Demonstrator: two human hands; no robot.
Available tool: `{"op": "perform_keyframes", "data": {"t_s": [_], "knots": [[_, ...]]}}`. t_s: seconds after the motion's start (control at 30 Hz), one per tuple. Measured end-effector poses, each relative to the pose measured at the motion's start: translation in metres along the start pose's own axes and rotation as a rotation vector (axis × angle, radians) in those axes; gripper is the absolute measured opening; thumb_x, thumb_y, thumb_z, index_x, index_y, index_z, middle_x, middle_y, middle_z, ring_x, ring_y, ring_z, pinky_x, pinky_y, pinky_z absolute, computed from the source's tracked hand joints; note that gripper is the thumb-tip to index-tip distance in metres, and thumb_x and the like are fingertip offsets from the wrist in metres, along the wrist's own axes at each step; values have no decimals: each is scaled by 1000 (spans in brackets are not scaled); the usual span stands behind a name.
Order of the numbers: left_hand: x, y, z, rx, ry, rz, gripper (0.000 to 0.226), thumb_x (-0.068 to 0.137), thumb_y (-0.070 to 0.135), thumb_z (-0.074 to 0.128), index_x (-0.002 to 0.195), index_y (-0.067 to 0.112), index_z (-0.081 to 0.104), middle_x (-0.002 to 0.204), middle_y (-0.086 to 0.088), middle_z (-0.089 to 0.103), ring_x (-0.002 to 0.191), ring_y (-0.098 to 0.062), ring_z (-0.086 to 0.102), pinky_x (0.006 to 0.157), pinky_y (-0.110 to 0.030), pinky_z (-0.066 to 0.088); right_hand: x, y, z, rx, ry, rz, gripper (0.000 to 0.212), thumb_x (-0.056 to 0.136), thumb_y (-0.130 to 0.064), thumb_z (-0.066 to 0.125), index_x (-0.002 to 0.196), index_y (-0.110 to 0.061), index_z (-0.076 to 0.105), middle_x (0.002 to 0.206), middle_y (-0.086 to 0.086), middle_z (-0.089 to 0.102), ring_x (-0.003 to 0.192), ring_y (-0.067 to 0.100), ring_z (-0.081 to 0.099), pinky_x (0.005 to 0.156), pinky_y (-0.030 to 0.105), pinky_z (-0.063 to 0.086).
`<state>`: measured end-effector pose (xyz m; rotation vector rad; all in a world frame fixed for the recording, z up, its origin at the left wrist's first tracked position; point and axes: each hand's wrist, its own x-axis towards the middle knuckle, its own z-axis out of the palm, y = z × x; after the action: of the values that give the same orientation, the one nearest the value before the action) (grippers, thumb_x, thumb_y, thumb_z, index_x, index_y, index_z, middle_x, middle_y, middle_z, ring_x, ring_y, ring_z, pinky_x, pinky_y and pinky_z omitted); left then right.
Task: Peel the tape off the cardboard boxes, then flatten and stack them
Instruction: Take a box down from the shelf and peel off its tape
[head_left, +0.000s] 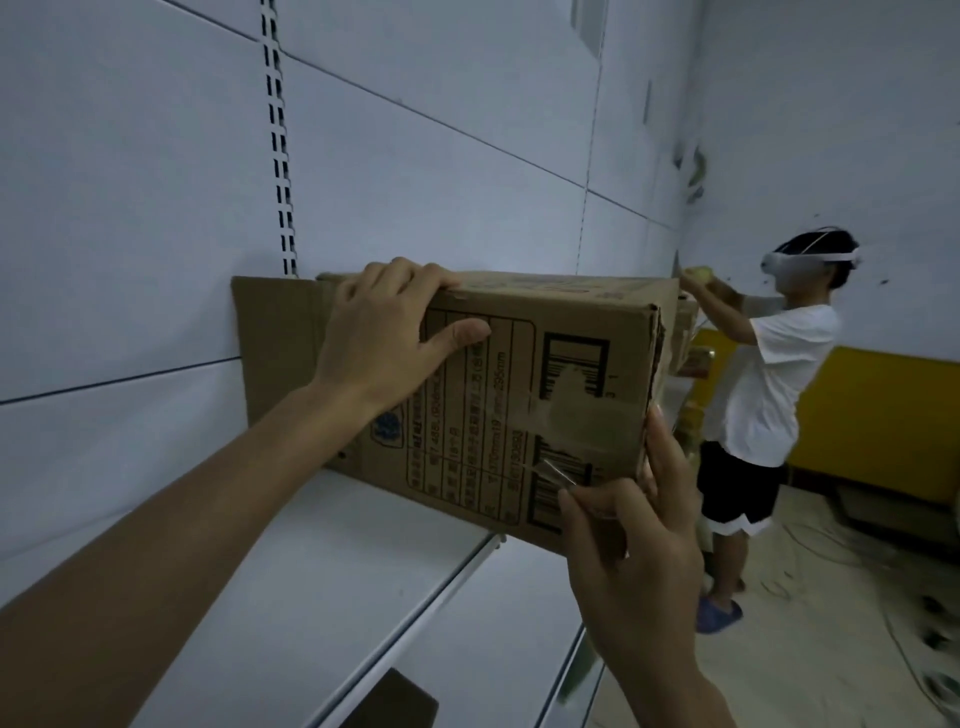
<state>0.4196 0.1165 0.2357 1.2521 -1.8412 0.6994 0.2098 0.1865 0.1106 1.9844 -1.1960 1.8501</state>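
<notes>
Right hand (634, 525) pinches a lifted end of clear tape (558, 470) at the lower right corner of the cardboard box (493, 395), thumb and fingers closed on it. Left hand (384, 338) grips the box's top edge, fingers curled over, thumb flat on the printed front. Under the box, a white shelf (363, 551) extends toward the camera. Beyond the box's right edge stands 1 person (769, 374) wearing a headset.

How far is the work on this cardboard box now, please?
Done: nothing looks finished; the cardboard box stands unflattened on the shelf. In hand: left hand grips its top edge, right hand pinches clear tape at the lower corner. Left: finish peeling, flatten, stack.
</notes>
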Motion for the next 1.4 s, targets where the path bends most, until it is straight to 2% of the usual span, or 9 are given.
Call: {"op": "perform_keyframes", "data": {"t_s": [0.13,0.33,0.53,0.63,0.87,1.0,1.07,1.23,1.4], "knots": [[-1,3,0,37,16,-8,79,80,80,17,120,23,55,107,-2,58,103,-22,51,91,-40,33,0,9,3,24,49,-14,17,81,-19,73,73,-19,58,155,-4,27,127,18,46,77,23,50],[2,13,2,105,33,-18,85,79,81,14,129,24,54,102,-2,55,99,-22,50,86,-38,31,5,28,11,209,129,-12,10,83,-28,61,80,-19,59,151,-2,29,138,23,34,93,43,52],[25,55,13,-48,24,-31,77,73,85,30,101,21,60,97,6,59,88,-15,54,84,-39,43,13,66,-8,401,233,41,11,94,-33,53,90,-24,50,150,5,32,144,16,25,114,26,29],[35,79,25,-8,10,-76,80,68,89,27,100,23,57,99,5,68,83,-15,59,81,-37,44,21,88,-18,496,197,97,15,98,-43,43,93,-29,46,154,3,32,145,14,25,112,19,29],[49,158,44,198,73,-167,78,67,89,24,95,24,58,86,5,67,72,-11,55,74,-27,32,43,154,-65,634,143,156,14,92,-28,50,89,-14,50,149,8,39,139,9,35,103,15,36],[54,205,51,256,165,-197,77,68,88,25,89,22,60,69,14,50,66,8,38,72,-27,26,53,184,-98,724,110,119,19,94,-32,50,86,-15,50,149,8,40,136,6,39,98,13,39],[59,225,51,283,204,-211,79,69,87,24,85,19,60,66,13,44,63,0,38,71,-27,25,59,194,-111,735,88,121,12,91,-29,50,86,-18,50,148,1,41,134,3,42,95,12,41],[73,255,45,316,328,-316,75,68,87,32,75,16,56,66,7,47,65,-12,44,67,-27,26,75,199,-135,742,2,98,2,92,-37,48,91,-38,47,151,-12,37,125,20,54,84,49,54],[63,256,53,169,462,-347,49,88,59,33,76,17,54,70,10,51,72,-11,47,71,-38,43,81,196,-137,676,-21,22,1,92,-34,48,91,-35,48,150,-10,37,136,15,41,99,50,46]]}}
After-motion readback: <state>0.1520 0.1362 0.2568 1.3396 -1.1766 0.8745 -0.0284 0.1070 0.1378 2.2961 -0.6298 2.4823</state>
